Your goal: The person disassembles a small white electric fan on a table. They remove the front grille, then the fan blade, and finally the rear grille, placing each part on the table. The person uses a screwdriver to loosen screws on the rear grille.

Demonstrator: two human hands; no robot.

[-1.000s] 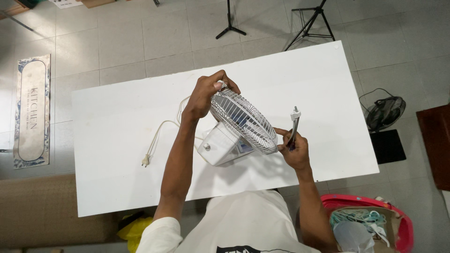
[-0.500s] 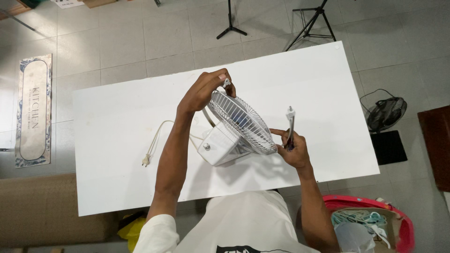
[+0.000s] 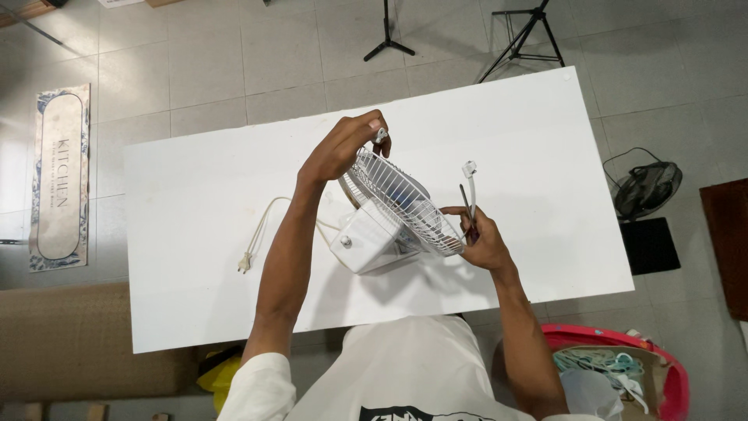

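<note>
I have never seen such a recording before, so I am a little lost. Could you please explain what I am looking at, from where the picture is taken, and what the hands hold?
There is no machine here: a person works with two bare hands, and a camera on the person's head looks down at them. On the white table stands a small white fan, tilted, with its cord and plug lying to its left. The left hand grips the top edge of the wire grille and pinches a small pale part. The right hand holds a slim dark tool with a white piece at its tip, beside the grille's lower edge.
</note>
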